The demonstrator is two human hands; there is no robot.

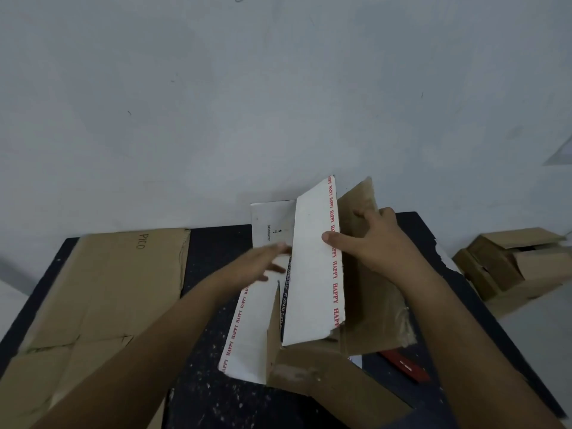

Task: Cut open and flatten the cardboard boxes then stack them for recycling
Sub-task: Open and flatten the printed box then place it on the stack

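Observation:
A white cardboard box (312,267) with red "HAPPY" tape along its edges lies partly opened in the middle of the dark table (210,394), its brown inside showing. My right hand (368,243) grips the edge of a raised white flap, thumb on the white face and fingers behind on the brown side. My left hand (260,264) is blurred, fingers stretched out over the lower white flap. A red box cutter (405,365) lies on the table under the box's right side.
A large flattened brown cardboard sheet (93,305) marked "PICO" covers the table's left part. Off the table at the right, another brown box (513,267) sits with open flaps. A pale wall stands right behind the table.

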